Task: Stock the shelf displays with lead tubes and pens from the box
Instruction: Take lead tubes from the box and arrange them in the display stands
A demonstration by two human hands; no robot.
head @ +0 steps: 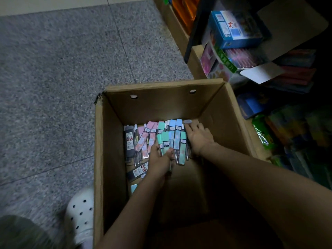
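Head view, looking down into an open cardboard box [100, 141] on a grey speckled floor [53, 69]. Both my bare arms reach into it. Flat pastel lead tubes [162, 137] in pink, mint and blue lie fanned side by side across the far end of the box bottom, with darker packs [129, 141] to their left and one more [138, 171] lying loose nearer me. My left hand [159, 161] is curled round the near ends of a few mint tubes, thumb on top. My right hand [198, 136] lies flat with its fingers spread, at the right edge of the fan, fingertips touching the far end of the rightmost tubes; it grips nothing that I can see.

To do this well, I judge I should use the right hand as a fence, sweeping the fan leftward so the tubes square up into one stack, then close both hands round that stack at its two ends and lift level, so none slide out.

Shelves with boxed stationery [239, 29] stand to my right, close by. My white clog [81, 211] shows beside the box.
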